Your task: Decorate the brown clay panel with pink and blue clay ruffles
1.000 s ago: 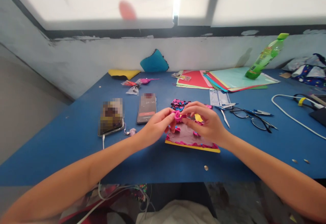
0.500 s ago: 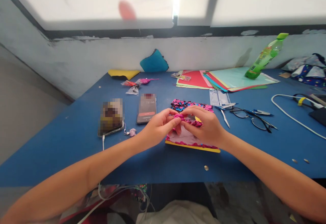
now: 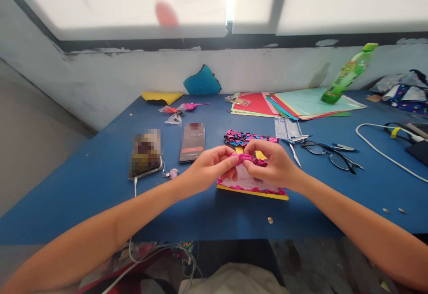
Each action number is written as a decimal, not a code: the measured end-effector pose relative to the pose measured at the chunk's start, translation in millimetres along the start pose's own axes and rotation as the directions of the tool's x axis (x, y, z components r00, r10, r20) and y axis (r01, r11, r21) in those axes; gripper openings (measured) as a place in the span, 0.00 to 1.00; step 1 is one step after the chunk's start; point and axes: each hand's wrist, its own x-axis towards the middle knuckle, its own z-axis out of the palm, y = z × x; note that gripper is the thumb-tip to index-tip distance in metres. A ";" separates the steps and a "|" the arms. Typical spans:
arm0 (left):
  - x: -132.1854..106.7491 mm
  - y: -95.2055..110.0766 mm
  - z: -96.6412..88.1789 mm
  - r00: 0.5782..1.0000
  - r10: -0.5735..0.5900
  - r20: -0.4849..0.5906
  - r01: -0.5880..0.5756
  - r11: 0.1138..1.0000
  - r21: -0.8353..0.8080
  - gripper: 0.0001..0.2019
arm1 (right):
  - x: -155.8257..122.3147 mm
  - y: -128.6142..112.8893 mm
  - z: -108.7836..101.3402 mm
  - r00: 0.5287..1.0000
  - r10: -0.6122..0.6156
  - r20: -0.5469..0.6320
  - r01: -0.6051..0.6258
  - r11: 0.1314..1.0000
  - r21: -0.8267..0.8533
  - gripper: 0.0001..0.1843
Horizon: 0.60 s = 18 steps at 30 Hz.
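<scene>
My left hand [image 3: 216,165] pinches one end of a magenta ruffled strip [image 3: 245,158] between thumb and fingers. The fingertips of my right hand [image 3: 272,162] grip the same strip a little to the right. Below both hands lies a pinkish, shiny panel [image 3: 250,182] with a yellow front edge and a magenta ruffled border; it seems to reflect my fingers. Behind my hands is a band of pink, blue and black petal-like pieces [image 3: 245,138]. Whether the strip is joined to the panel is hidden by my fingers.
On the blue table [image 3: 100,196], two phones [image 3: 192,144] stand left of my hands. Glasses [image 3: 341,161], pens and a white cable [image 3: 381,151] lie right. Coloured sheets [image 3: 301,100] with a tilted green bottle [image 3: 349,73] are behind. Small metallic bits [image 3: 270,219] sit near the front edge.
Both hands have shifted slightly down and to the right with the magenta strip. More of it shows stretched between my fingertips, which are a little farther apart.
</scene>
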 end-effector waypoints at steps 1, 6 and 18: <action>-0.4 0.5 -0.2 1.000 -0.006 0.011 0.006 1.000 -0.027 0.16 | -0.1 -0.9 -0.9 0.998 0.065 0.027 -0.066 0.995 0.069 0.03; -1.7 4.2 -3.9 0.997 -0.043 0.061 0.054 0.980 -0.191 0.15 | -0.2 4.0 -4.4 0.978 0.198 0.070 -0.210 0.947 0.245 0.05; -1.4 7.8 -9.5 0.997 -0.044 0.062 0.058 0.968 -0.245 0.12 | 6.4 12.6 -8.8 0.960 0.176 -0.219 -0.203 0.973 -0.107 0.07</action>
